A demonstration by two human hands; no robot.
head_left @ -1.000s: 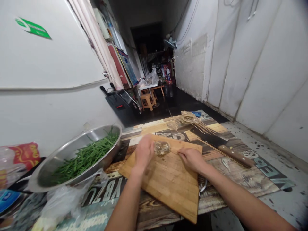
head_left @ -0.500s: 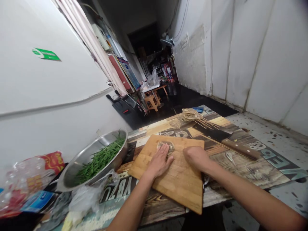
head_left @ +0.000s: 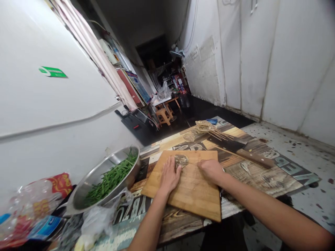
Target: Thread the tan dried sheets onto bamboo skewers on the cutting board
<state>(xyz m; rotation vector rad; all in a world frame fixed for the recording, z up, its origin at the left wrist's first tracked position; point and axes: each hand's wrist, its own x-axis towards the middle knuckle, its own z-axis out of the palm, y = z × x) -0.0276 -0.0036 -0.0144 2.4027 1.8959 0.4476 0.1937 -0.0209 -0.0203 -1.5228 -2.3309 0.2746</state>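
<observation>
A flat, translucent brownish round of food [head_left: 181, 160] lies near the far edge of the wooden cutting board [head_left: 193, 195]. A thin skewer [head_left: 193, 164] runs from its right side into my right hand [head_left: 210, 170], whose fingers are closed around the stick at the board's right side. My left hand [head_left: 169, 176] rests flat on the board with its fingers stretched out, just left of the round; the thumb reaches towards its near edge. Beyond the board lies a pile of similar skewered rounds [head_left: 202, 127] with their sticks pointing right.
A cleaver [head_left: 255, 158] with a wooden handle lies right of the board, a loose skewer alongside it. To the left stand a metal basin [head_left: 99, 170] of cut green vegetables, a crumpled plastic bag [head_left: 98, 218] and plastic packaging [head_left: 39, 202]. A small blue object [head_left: 211, 121] sits behind the pile.
My left hand has slid left off the round, uncovering it. My right hand stays closed on the skewer at nearly the same spot. The camera view has shifted slightly.
</observation>
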